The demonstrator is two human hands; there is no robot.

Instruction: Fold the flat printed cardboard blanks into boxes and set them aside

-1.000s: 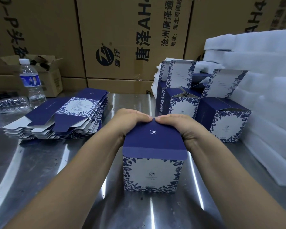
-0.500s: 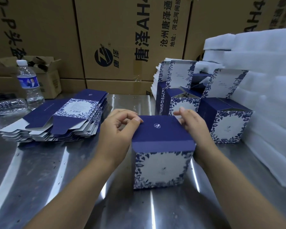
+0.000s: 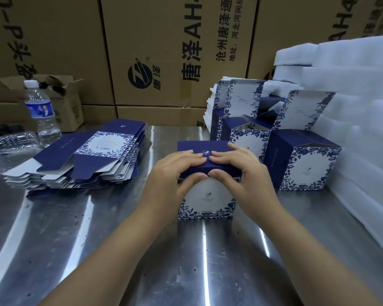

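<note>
Brown cartons (image 3: 175, 51) printed "唐泽 AH4" stand behind the steel table (image 3: 97, 239). White foam sheets (image 3: 352, 107) are stacked on the right and flat blanks (image 3: 86, 160) on the left, with folded boxes (image 3: 305, 166) behind. At centre stands the blue floral box (image 3: 208, 199); the left hand (image 3: 170, 175) and right hand (image 3: 239, 171) each pinch its lid edge. A water bottle (image 3: 42, 113) stands far left.

What we see on and behind the shiny steel counter (image 3: 53, 239)

At the far left we find a clear plastic water bottle with a white cap and blue label (image 3: 42, 109) standing upright, and just beside it, nearer the edge, a crushed clear plastic bottle (image 3: 11, 140) lying on its side. Behind the upright bottle sits a small brown cardboard carton with its flaps open (image 3: 72, 107); we cannot tell what it holds. Along the back we see a wall of large brown corrugated cartons printed with black characters and a round logo (image 3: 164, 51). On the right, a tall stack of white foam sheets (image 3: 358, 107) rests on the counter.
</note>
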